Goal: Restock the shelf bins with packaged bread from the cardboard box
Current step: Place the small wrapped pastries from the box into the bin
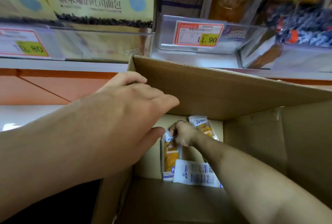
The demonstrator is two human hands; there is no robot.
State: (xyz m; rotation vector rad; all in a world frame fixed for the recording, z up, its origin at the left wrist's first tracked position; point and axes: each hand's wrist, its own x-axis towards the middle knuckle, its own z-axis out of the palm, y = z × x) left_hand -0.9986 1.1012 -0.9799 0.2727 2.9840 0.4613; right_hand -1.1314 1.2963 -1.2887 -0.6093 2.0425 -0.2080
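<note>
Right hand pinching bread packet, fingertips hidden, left hand on cardboard box

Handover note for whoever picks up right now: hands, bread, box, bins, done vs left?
Left hand: open, resting on the brown cardboard box flap.
Right hand: down inside the box, grip pinching the top of a clear-wrapped golden bread pack.
Two more packs visible on the box floor.
Clear plastic shelf bin, tagged 11.90, sits above the box.
Left: lift this pack, bin it, then the remaining ones.
</note>
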